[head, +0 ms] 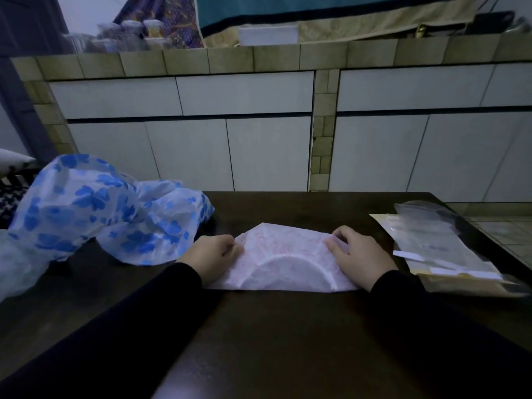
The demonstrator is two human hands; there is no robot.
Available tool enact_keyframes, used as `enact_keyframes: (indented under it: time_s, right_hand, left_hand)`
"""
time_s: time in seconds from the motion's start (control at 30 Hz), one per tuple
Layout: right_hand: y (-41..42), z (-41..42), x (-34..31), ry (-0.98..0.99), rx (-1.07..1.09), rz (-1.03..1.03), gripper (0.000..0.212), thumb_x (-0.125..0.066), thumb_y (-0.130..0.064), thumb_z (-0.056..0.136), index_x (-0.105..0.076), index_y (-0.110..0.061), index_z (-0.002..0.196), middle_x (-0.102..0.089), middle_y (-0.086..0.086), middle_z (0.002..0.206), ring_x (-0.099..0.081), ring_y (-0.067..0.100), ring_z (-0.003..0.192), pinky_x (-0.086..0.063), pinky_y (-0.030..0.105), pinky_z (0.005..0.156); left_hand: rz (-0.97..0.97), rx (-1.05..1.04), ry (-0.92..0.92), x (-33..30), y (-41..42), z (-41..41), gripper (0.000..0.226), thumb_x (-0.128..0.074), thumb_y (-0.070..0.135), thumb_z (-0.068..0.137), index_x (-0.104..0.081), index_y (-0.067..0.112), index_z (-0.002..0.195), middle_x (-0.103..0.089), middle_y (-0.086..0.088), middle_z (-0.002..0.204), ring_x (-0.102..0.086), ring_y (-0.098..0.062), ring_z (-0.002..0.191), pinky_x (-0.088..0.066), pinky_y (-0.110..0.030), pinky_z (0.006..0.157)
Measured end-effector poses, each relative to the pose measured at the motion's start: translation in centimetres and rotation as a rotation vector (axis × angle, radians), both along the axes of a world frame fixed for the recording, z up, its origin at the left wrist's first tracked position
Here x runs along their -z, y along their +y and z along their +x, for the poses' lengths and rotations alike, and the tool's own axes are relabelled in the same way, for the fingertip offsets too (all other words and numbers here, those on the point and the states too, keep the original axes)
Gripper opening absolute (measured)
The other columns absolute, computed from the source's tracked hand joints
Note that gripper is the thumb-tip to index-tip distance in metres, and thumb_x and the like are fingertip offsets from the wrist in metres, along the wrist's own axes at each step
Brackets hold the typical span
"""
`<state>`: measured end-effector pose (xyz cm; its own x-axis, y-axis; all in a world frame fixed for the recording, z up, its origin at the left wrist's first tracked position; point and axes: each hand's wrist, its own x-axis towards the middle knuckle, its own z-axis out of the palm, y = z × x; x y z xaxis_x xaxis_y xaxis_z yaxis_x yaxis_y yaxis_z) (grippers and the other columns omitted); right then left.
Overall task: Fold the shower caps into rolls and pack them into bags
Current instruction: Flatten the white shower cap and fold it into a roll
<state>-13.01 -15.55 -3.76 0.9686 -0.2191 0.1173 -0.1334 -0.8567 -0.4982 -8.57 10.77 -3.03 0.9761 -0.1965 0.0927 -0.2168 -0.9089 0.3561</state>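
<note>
Dimly lit, pink shower cap (283,254) pinched by both hands, fingertips tucked underneath.

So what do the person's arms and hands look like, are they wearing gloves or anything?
No gloves. Both the left hand and the right hand are bare, with no rings, watch or bracelets showing. Each arm is covered by a long, plain dark sleeve, black or very dark navy in this dim light, ending in a snug cuff at the wrist. The left sleeve and right sleeve match, with no logos or patterns visible.
</note>
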Motion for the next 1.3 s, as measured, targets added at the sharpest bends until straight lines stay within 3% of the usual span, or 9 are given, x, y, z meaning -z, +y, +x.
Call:
enact_keyframes:
  time_s: [0.1, 0.2, 0.37, 0.43, 0.53, 0.7, 1.1, 1.2, 1.3]
  right_hand:
    - [0.7, -0.2, -0.6, 0.022, 0.024, -0.089, 0.028, -0.038, -0.048, 0.098, -0.044, -0.029, 0.118, -0.058, -0.007, 0.093, -0.056, 0.006, 0.075, -0.047, 0.020, 0.067]
    - [2.0, -0.9, -1.4, -0.103, 0.017, -0.212, 0.043, -0.041, -0.054, 0.094, -0.037, -0.031, 0.130, -0.053, -0.005, 0.122, -0.054, 0.011, 0.104, -0.046, 0.027, 0.088]
    - [5.9, -2.5, -2.2, -0.161, -0.388, -0.383, 0.037, -0.034, -0.052, 0.096, -0.046, -0.034, 0.127, -0.046, -0.015, 0.132, -0.036, 0.006, 0.129, -0.007, 0.049, 0.115]
    - [6.8, -2.3, -2.2, -0.068, -0.452, -0.365, 0.038, -0.031, -0.041, 0.100, -0.044, -0.030, 0.134, -0.041, -0.012, 0.144, -0.028, 0.007, 0.137, -0.001, 0.050, 0.116]
    - [6.4, -1.2, -1.6, 0.021, -0.489, -0.388, 0.043, -0.032, -0.038, 0.101, -0.034, -0.033, 0.143, -0.028, -0.009, 0.153, -0.019, 0.008, 0.142, -0.001, 0.048, 0.116]
    - [4.9, 1.0, -0.1, 0.238, -0.490, -0.489, 0.058, -0.022, -0.058, 0.097, 0.002, -0.045, 0.148, 0.011, -0.008, 0.159, 0.009, 0.013, 0.146, 0.009, 0.056, 0.114]
    - [2.9, 1.8, -0.2, 0.260, -0.502, -0.381, 0.061, -0.024, -0.060, 0.096, -0.004, -0.040, 0.150, 0.005, -0.012, 0.159, 0.005, 0.007, 0.146, 0.005, 0.046, 0.116]
    - [2.8, 1.6, -0.9, 0.156, -0.496, -0.424, 0.053, -0.026, -0.054, 0.098, -0.016, -0.040, 0.149, -0.005, -0.012, 0.159, 0.004, 0.011, 0.146, 0.002, 0.047, 0.116]
    - [2.2, 1.8, -0.9, 0.207, -0.531, -0.451, 0.051, -0.024, -0.049, 0.100, -0.009, -0.044, 0.148, 0.000, -0.014, 0.159, 0.007, 0.011, 0.146, 0.004, 0.047, 0.116]
  left_hand:
    - [0.208, 0.021, -0.219, -0.2, 0.0, -0.4, 0.026, -0.045, 0.047, 0.093, -0.048, 0.029, 0.074, -0.052, 0.009, 0.079, -0.051, -0.010, 0.071, -0.033, -0.023, 0.057]
    - [0.238, 0.037, -0.337, -0.4, 0.1, -0.8, 0.024, -0.047, 0.051, 0.090, -0.057, 0.031, 0.097, -0.051, 0.010, 0.094, -0.054, -0.010, 0.085, -0.034, -0.022, 0.059]
    - [0.229, 0.132, -0.617, -1.0, -1.9, -1.8, 0.046, -0.042, 0.046, 0.086, -0.061, 0.019, 0.119, -0.065, -0.001, 0.115, -0.065, -0.023, 0.094, -0.048, -0.036, 0.077]
    - [0.306, 0.251, -0.519, -0.8, -3.4, -2.6, 0.057, -0.031, 0.051, 0.087, -0.054, 0.020, 0.129, -0.057, 0.000, 0.131, -0.058, -0.022, 0.113, -0.042, -0.042, 0.091]
    - [0.364, 0.268, -0.105, 0.4, -3.5, -2.2, 0.059, -0.023, 0.053, 0.096, -0.021, 0.026, 0.148, -0.016, 0.005, 0.158, -0.018, -0.017, 0.143, -0.020, -0.044, 0.111]
    - [0.363, 0.259, 0.112, 1.1, -2.6, -0.8, 0.070, -0.018, 0.068, 0.091, 0.005, 0.036, 0.148, 0.011, 0.008, 0.158, 0.006, -0.016, 0.145, -0.005, -0.047, 0.115]
    - [0.330, 0.367, 0.123, 0.2, -0.8, 0.7, 0.073, -0.021, 0.072, 0.086, 0.004, 0.040, 0.148, 0.012, 0.017, 0.156, 0.011, -0.005, 0.143, 0.013, -0.040, 0.112]
    - [0.408, 0.400, -0.088, 0.0, -1.5, 0.4, 0.068, -0.027, 0.060, 0.094, -0.001, 0.032, 0.150, 0.004, 0.012, 0.158, 0.005, -0.007, 0.144, 0.014, -0.035, 0.109]
    - [0.476, 0.368, -0.147, 0.1, -2.6, 0.0, 0.059, -0.029, 0.042, 0.099, -0.004, 0.027, 0.151, -0.001, 0.009, 0.159, -0.001, -0.011, 0.146, 0.002, -0.040, 0.115]
